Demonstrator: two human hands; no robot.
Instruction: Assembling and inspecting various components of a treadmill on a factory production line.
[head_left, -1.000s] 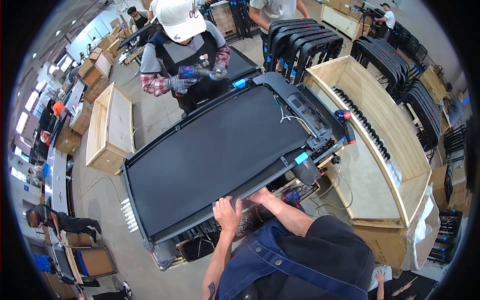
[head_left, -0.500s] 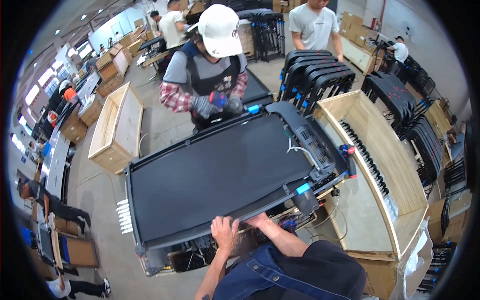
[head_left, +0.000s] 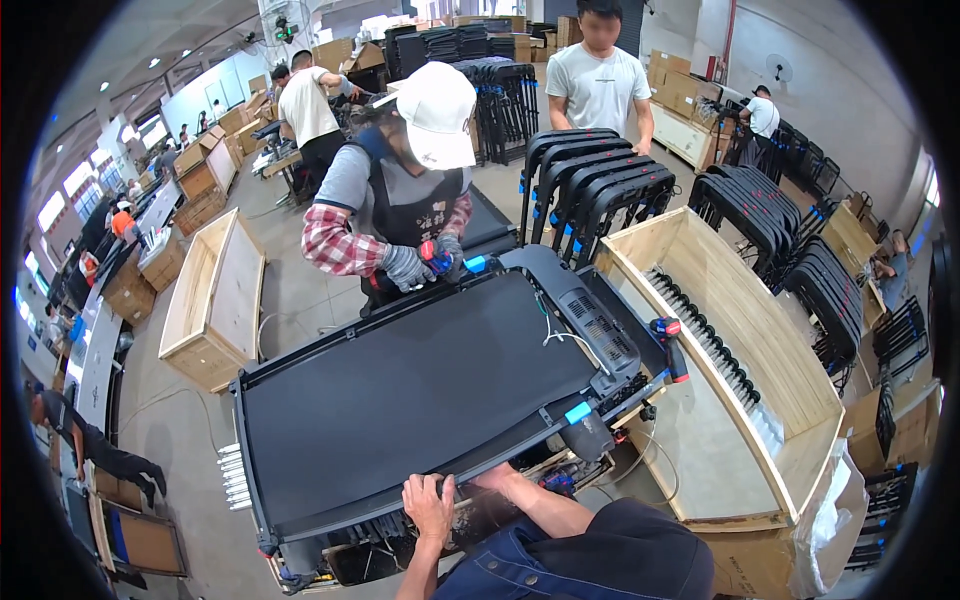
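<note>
A treadmill deck with a black belt lies flat in front of me, its motor housing at the right end. On its near side rail, my left hand has its fingers curled over the edge. Just right of it, my right hand reaches under the same rail, its fingers hidden below. Across the deck, a co-worker in grey gloves holds a red and blue power drill close to a blue piece on the far rail. Another blue piece sits on the near rail.
An open wooden crate with a row of black coiled parts stands at the right, a second power drill beside it. Another wooden crate is at the left. Black frames stand behind, with a person next to them. Cables hang below the deck.
My view has tilted up and shifted, moving the scene left in it. The co-worker's drill has come down nearer the far rail. My hands stay at the near rail.
</note>
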